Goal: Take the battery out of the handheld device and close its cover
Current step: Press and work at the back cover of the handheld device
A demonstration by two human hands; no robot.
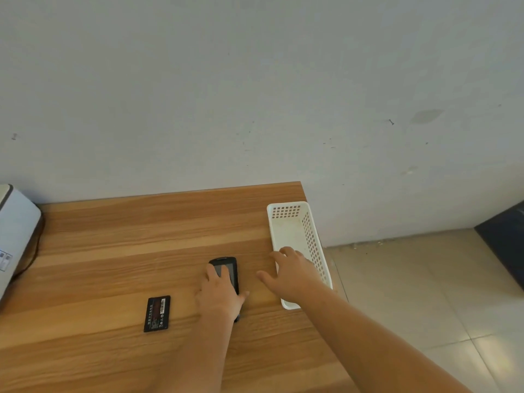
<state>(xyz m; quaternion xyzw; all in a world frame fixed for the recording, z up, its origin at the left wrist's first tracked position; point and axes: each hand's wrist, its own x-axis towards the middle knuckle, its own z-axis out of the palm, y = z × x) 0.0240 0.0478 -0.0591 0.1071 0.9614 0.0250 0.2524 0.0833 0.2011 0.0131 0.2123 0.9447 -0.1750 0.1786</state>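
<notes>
Device [226,268], rigid, slick: pressed flat by left hand [219,296] near table [113,236] right edge; grip by long sides advised. Right hand [292,275] spread, holding nothing. Battery [157,314] already out, lying apart

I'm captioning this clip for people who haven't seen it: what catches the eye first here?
Two bare hands over a wooden table: the left hand lies on a black handheld device, the right hand hovers spread at a white basket. A black battery lies apart, left of the device.

left hand [219,296] on device [226,272], battery [157,314] beside
</notes>
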